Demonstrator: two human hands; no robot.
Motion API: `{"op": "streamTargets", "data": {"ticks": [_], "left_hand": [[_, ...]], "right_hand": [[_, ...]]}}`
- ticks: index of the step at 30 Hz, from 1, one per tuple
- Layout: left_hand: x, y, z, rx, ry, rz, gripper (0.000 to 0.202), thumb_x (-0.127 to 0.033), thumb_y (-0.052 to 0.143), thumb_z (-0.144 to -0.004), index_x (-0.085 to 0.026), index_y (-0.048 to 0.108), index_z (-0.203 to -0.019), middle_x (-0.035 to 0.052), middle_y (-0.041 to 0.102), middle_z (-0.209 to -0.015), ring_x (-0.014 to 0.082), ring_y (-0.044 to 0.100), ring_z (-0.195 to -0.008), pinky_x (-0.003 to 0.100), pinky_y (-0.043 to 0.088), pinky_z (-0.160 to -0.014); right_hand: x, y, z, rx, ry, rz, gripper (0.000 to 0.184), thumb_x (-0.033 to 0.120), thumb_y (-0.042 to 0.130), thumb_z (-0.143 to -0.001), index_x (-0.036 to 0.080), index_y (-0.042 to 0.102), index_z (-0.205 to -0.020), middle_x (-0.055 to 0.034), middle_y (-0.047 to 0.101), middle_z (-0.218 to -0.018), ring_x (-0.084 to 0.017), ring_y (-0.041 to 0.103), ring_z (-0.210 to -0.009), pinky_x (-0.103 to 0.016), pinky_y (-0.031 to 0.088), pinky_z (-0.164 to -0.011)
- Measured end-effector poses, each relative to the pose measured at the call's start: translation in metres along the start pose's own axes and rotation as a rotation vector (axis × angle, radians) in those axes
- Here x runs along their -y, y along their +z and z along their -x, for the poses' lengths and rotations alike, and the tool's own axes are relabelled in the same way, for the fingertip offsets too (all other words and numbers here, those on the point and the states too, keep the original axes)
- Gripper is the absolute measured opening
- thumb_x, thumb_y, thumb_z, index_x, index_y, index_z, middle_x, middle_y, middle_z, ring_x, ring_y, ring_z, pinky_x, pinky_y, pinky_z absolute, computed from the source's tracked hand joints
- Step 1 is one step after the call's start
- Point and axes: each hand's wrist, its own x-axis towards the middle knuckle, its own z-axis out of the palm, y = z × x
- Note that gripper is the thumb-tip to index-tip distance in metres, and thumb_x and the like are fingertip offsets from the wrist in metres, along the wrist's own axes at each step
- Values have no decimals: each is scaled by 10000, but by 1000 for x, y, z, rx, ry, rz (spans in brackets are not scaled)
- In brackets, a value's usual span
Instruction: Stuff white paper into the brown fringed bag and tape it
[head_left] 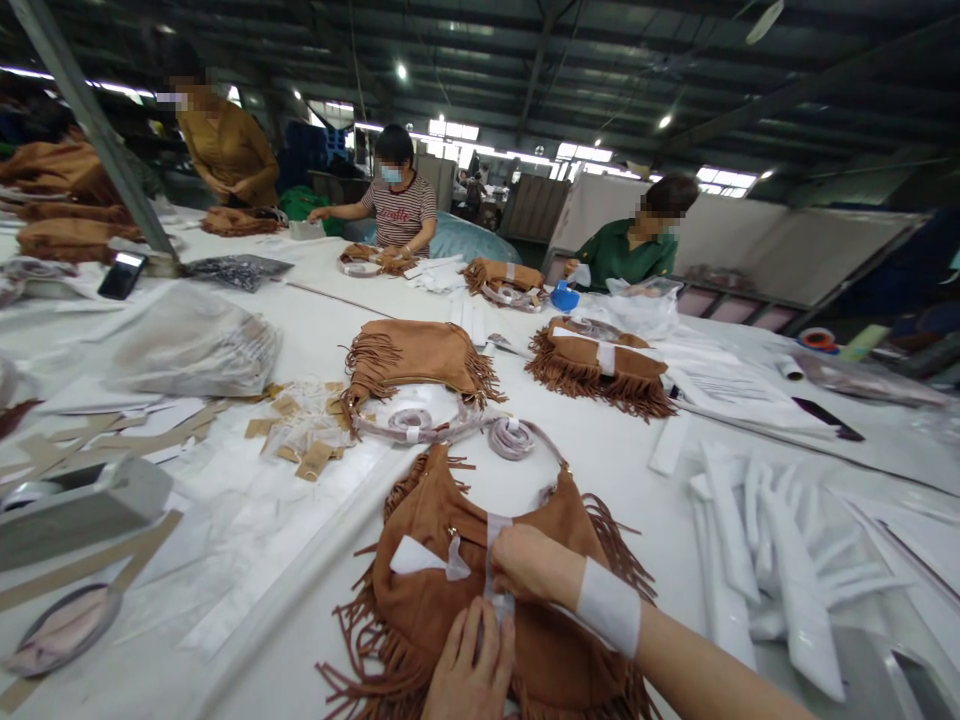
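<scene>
A brown fringed handbag point(555, 640) lies right in front of me on the white table. A whitish translucent strip point(496, 530) runs down its middle, over the opening. My right hand point(525, 562) is closed on this strip at its upper part, a white band around the wrist. Below it, my left hand point(472, 660) rests with fingers stretched on the bag's front, beside the strip's lower end. A white paper piece point(415, 557) and a wrapped zipper pull point(455, 555) show left of the strip. The bag's strap, with a wrapped coil point(511, 438), curves behind it.
More brown fringed bags point(424, 352) point(600, 360) lie farther back. White padded strips point(772, 550) are piled at right. At left are a tape dispenser point(90, 505), tags point(307, 425) and a plastic bag pile point(196, 345). Several co-workers stand across the table point(262, 450).
</scene>
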Motion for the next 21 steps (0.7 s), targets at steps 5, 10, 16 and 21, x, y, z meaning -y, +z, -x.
{"op": "streamTargets", "data": {"ticks": [5,10,16,21], "left_hand": [[-6,10,1,-23,-40,-5,827,-665,542,-770,-133,431,-1393,185,532,-1342,358,464,-1242,464,387,-1005],[-3,2,-2,-80,-45,-58,790,-658,526,-782,-149,446,-1380,159,564,-1312,331,497,-1213,439,414,-998],[3,-4,-5,-174,23,-148,613,-527,521,-845,-151,497,-1329,140,608,-1249,291,558,-1131,398,475,-931],[-7,-3,-9,-281,-99,-197,404,-313,565,-849,-198,578,-1236,100,635,-1204,268,559,-1141,390,463,-970]], "right_hand": [[-8,-3,0,-18,21,-86,129,254,703,-700,152,712,-778,-95,704,-718,-237,661,-733,-268,430,-606],[-22,4,-9,-88,74,-196,579,309,857,-542,155,624,-1049,-99,700,-878,-229,634,-757,-259,380,-577],[-44,5,-12,-155,172,-349,233,322,800,-641,183,628,-716,3,641,-639,-151,558,-585,-238,336,-524],[-23,14,20,-365,217,-410,224,315,490,-919,182,629,-805,-56,679,-838,-179,602,-793,-277,428,-715]]}}
